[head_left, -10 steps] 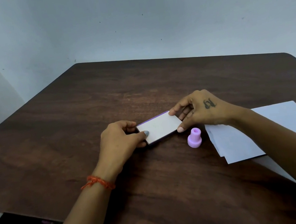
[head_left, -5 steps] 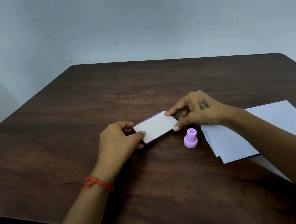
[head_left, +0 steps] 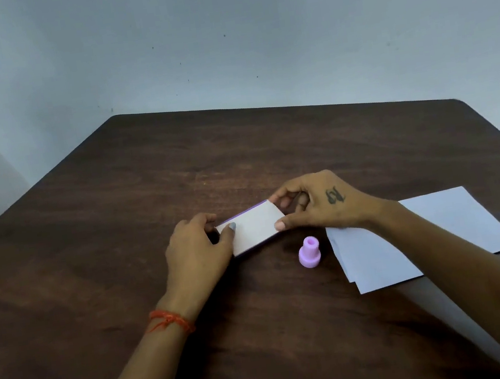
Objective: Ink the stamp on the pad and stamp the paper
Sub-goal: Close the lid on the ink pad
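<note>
The ink pad [head_left: 254, 227] is a flat box with a white lid and a purple edge, lying closed on the dark wooden table [head_left: 144, 188]. My left hand [head_left: 197, 255] grips its left end, thumb on the lid. My right hand [head_left: 315, 203] pinches its right end between thumb and fingers. A small lilac stamp [head_left: 309, 252] stands upright on the table just below the pad's right end, touched by neither hand. White sheets of paper [head_left: 448, 224] lie to the right, partly under my right forearm.
Pale walls meet behind the table's far left corner. The near table edge runs across the bottom left, with dark floor beyond it. An orange thread band circles my left wrist [head_left: 169, 320].
Both hands stay on the ink pad's ends with nearly the same grip. The view has tilted up a little, so everything sits lower in the frame. The stamp and paper have not moved.
</note>
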`<action>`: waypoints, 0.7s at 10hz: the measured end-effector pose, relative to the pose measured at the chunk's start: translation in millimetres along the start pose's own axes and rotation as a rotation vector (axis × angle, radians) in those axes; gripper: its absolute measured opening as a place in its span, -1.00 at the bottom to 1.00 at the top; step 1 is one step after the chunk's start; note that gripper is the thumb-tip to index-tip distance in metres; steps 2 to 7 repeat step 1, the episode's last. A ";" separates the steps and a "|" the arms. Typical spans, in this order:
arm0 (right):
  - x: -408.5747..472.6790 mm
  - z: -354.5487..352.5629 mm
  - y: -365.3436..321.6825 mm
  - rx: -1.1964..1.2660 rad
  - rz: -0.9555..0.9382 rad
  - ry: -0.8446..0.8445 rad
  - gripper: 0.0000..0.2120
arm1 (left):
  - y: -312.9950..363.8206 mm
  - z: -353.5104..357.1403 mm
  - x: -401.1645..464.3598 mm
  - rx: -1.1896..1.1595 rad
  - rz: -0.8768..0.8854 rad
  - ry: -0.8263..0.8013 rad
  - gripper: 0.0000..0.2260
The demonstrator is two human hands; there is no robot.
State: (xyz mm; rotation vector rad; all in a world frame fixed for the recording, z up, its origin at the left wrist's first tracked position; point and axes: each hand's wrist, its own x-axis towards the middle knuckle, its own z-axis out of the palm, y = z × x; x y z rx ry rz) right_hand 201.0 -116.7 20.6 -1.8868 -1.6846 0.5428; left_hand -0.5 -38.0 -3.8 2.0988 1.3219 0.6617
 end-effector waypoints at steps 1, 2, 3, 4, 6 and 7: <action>-5.9 -2.3 -2.5 -0.034 0.005 0.192 -0.63 | 9.8 0.9 -6.2 0.126 0.047 0.131 -0.66; -5.9 -2.3 -2.5 -0.034 0.005 0.192 -0.63 | 9.8 0.9 -6.2 0.126 0.047 0.131 -0.66; -5.9 -2.3 -2.5 -0.034 0.005 0.192 -0.63 | 9.8 0.9 -6.2 0.126 0.047 0.131 -0.66; -5.9 -2.3 -2.5 -0.034 0.005 0.192 -0.63 | 9.8 0.9 -6.2 0.126 0.047 0.131 -0.66; -5.9 -2.3 -2.5 -0.034 0.005 0.192 -0.63 | 9.8 0.9 -6.2 0.126 0.047 0.131 -0.66; -5.9 -2.3 -2.5 -0.034 0.005 0.192 -0.63 | 9.8 0.9 -6.2 0.126 0.047 0.131 -0.66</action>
